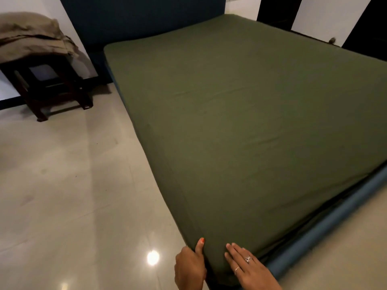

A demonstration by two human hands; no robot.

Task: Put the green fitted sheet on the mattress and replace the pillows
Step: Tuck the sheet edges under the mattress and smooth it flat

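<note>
Here, a head-worn camera looks down across a bed from its near corner. The green fitted sheet [240, 122] is stretched smooth over the whole mattress, filling the frame from the 6 o'clock corner out toward 12 and 3 o'clock, with only faint creases across its top. Both hands work at that near corner, at about 6 o'clock. The left hand [191, 266] is against the side of the corner with its thumb pointing up along the sheet's edge and its fingers tucked out of sight behind the fabric, so whether they grip the sheet cannot be told. The right hand [247, 266], wearing rings, lies flat with straight fingers pressing on the sheet at the corner. A blue bed frame [326, 222] runs along the mattress foot toward 4 o'clock, and a dark blue headboard [142, 19] stands at 12 o'clock. At 10 o'clock, a dark wooden stool [52, 86] on the pale tiled floor [73, 195] carries a heap of beige bedding [31, 36]; pillows cannot be made out in it.
</note>
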